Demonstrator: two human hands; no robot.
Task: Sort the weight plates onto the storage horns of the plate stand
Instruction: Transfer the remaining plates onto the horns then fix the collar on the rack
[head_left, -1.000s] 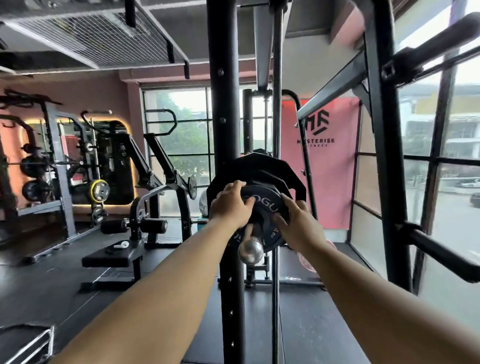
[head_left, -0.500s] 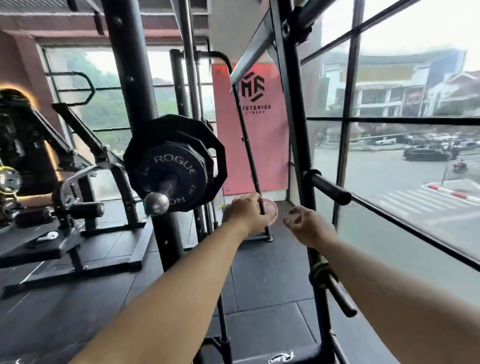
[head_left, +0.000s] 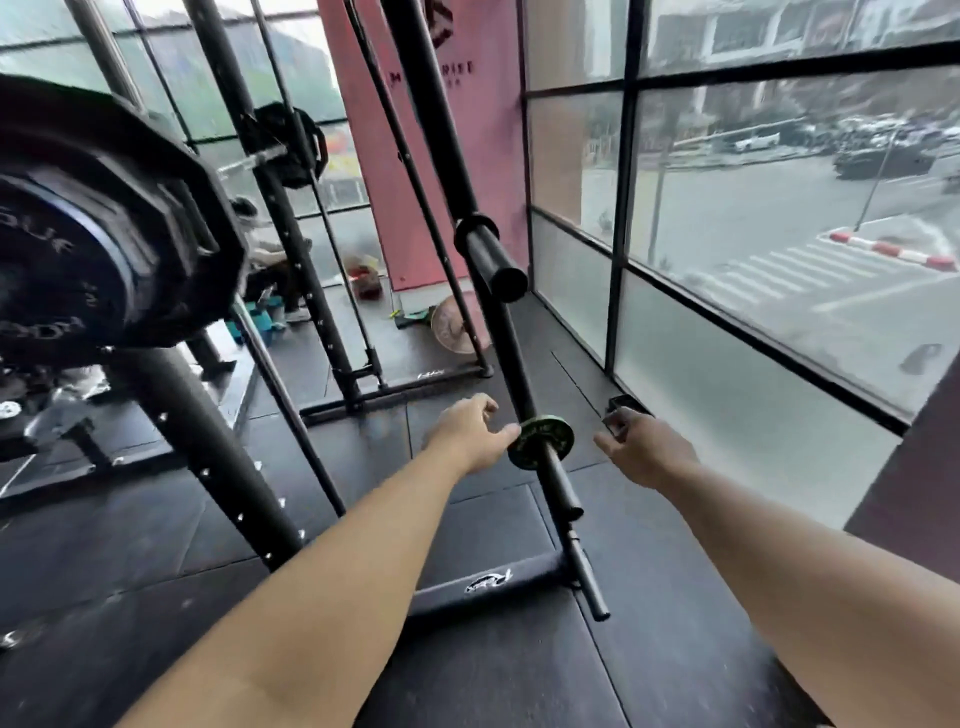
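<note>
big black plates (head_left: 104, 223): at the left edge of the view, two on one horn high on a thick black upright (head_left: 208, 447); a round one with white lettering sits in front of a larger many-sided one.
far plate (head_left: 291, 145): a dark plate on a steel bar of the rack behind, just left of the pink banner (head_left: 467, 156).
pink plate (head_left: 457, 325): on the floor (head_left: 156, 545), leaning at the foot of the slim stand post (head_left: 498, 332), below the banner.
upper horn (head_left: 491, 260): a thick black peg jutting from the stand post toward the camera.
left hand (head_left: 472, 431): stretched forward just left of the post, fingers loosely curled and holding nothing; one fingertip lies at the rim of the small green plate, and I cannot tell if it touches.
small green plate (head_left: 540, 441): threaded on the thin lower horn (head_left: 563, 486), pushed up close to the post, between the two hands.
right hand (head_left: 644, 452): reaching in from the right, near the green plate but apart from it, fingers loosely bent and gripping nothing.
small dark block (head_left: 621, 408): on the floor by the window frame, partly hidden behind the right hand's fingers.
lowest horn (head_left: 589, 582): a thin peg near the stand's base bar.
window (head_left: 753, 208): fills the right side; a street outside.
</note>
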